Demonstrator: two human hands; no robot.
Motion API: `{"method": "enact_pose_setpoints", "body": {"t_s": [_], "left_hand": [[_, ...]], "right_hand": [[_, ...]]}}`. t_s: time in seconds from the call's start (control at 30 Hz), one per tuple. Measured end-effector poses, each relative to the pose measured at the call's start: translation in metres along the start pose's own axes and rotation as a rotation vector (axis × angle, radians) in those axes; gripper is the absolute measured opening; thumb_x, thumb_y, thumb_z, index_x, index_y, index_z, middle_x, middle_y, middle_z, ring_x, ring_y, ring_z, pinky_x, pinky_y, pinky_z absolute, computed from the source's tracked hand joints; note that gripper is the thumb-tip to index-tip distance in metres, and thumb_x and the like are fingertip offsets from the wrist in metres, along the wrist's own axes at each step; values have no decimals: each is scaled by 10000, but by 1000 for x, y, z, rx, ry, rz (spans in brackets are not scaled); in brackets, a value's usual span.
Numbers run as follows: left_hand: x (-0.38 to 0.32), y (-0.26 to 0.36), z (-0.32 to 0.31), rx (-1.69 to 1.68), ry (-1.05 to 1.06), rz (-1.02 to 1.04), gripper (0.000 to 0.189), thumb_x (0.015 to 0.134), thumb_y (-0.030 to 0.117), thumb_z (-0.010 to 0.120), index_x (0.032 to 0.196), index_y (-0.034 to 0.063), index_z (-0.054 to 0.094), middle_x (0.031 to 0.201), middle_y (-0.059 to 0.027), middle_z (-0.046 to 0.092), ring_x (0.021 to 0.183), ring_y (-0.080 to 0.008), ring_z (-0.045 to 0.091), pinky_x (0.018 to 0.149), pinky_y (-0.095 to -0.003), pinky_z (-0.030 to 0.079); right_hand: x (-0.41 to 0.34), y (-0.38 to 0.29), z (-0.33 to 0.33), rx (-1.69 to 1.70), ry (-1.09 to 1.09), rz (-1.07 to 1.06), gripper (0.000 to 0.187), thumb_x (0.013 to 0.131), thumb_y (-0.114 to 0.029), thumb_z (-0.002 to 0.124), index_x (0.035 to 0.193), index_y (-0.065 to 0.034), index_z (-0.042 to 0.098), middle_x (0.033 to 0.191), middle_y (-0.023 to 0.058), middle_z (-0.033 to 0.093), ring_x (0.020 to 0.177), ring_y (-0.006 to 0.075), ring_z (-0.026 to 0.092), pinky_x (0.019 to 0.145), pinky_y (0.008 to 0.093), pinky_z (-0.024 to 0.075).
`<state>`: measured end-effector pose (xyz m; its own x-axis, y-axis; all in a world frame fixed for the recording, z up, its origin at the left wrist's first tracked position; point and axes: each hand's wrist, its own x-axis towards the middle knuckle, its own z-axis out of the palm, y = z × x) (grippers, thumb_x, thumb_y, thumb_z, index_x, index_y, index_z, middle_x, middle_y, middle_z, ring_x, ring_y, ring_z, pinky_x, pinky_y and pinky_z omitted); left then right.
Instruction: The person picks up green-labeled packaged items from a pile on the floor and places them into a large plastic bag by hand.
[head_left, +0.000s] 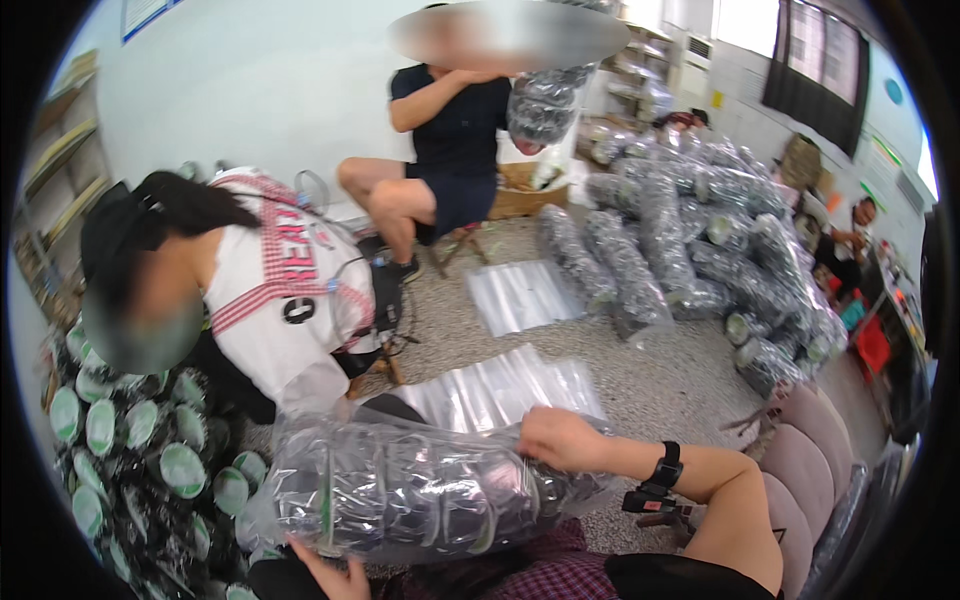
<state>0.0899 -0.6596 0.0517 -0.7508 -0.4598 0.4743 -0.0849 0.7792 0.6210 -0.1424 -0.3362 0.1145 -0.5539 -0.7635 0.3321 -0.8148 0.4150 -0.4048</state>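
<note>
A long clear plastic bag (420, 480) lies across my lap, filled with a row of dark, round, nested pieces with pale green edges. My right hand (562, 441), with a black strap on the wrist, has its fingers curled on the film at the upper right part of the bag. My left hand (330, 571) is at the bag's lower left edge, thumb and forefinger apart, fingertips against the film. Its other fingers are partly hidden. The bag's loose left end (259, 517) hangs crumpled near a pile of dark pieces with pale green round faces (182, 469).
Flat plastic bags (510, 390) lie on the floor beyond my lap, with another stack (521, 296) farther off. Filled bags (675, 225) are heaped at right. One person (292, 262) bends at left; another (457, 127) sits holding a filled bag. A pinkish padded cushion (806, 450) is at right.
</note>
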Motion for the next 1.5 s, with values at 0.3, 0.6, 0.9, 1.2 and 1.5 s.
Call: {"method": "enact_pose_setpoints", "body": {"t_s": [0.3, 0.6, 0.9, 1.2, 1.5], "left_hand": [[40, 93, -34, -410, -418, 385, 486, 869, 119, 553, 1297, -54, 402, 1286, -224, 460, 1166, -351, 462, 990, -420, 354], [92, 176, -95, -1730, -682, 128, 221, 779, 142, 726, 817, -56, 634, 847, -227, 616, 709, -260, 610, 609, -311, 519], [95, 82, -122, -1895, -437, -104, 203, 767, 145, 745, 809, -45, 684, 778, -152, 608, 635, -193, 574, 523, -236, 449], [59, -28, -114, -473, -58, -522, 110, 825, 39, 603, 927, 4, 580, 854, -139, 605, 789, -261, 586, 689, -324, 453], [13, -58, -75, 104, -289, -828, 267, 783, 4, 609, 1049, 19, 605, 934, -152, 623, 858, -335, 590, 756, -375, 467]], "right_hand": [[-269, 194, -289, -797, 1482, 1034, 364, 871, -220, 581, 1102, 61, 558, 1036, 137, 620, 984, 270, 558, 835, 388, 456], [-183, 249, -74, -554, -293, 918, 341, 857, -333, 577, 1057, -57, 589, 1006, 122, 635, 894, 296, 610, 775, 396, 468], [67, 72, 229, -65, -1009, 29, 349, 791, -275, 592, 1086, -89, 567, 1046, 132, 624, 968, 325, 592, 806, 411, 481], [166, 56, 425, -200, -1229, -132, 248, 784, -231, 563, 969, -76, 617, 955, 150, 644, 912, 329, 614, 755, 433, 492], [176, 93, 593, -178, -912, 370, 397, 819, -467, 568, 950, -98, 636, 919, 127, 661, 922, 309, 619, 747, 439, 488]]}}
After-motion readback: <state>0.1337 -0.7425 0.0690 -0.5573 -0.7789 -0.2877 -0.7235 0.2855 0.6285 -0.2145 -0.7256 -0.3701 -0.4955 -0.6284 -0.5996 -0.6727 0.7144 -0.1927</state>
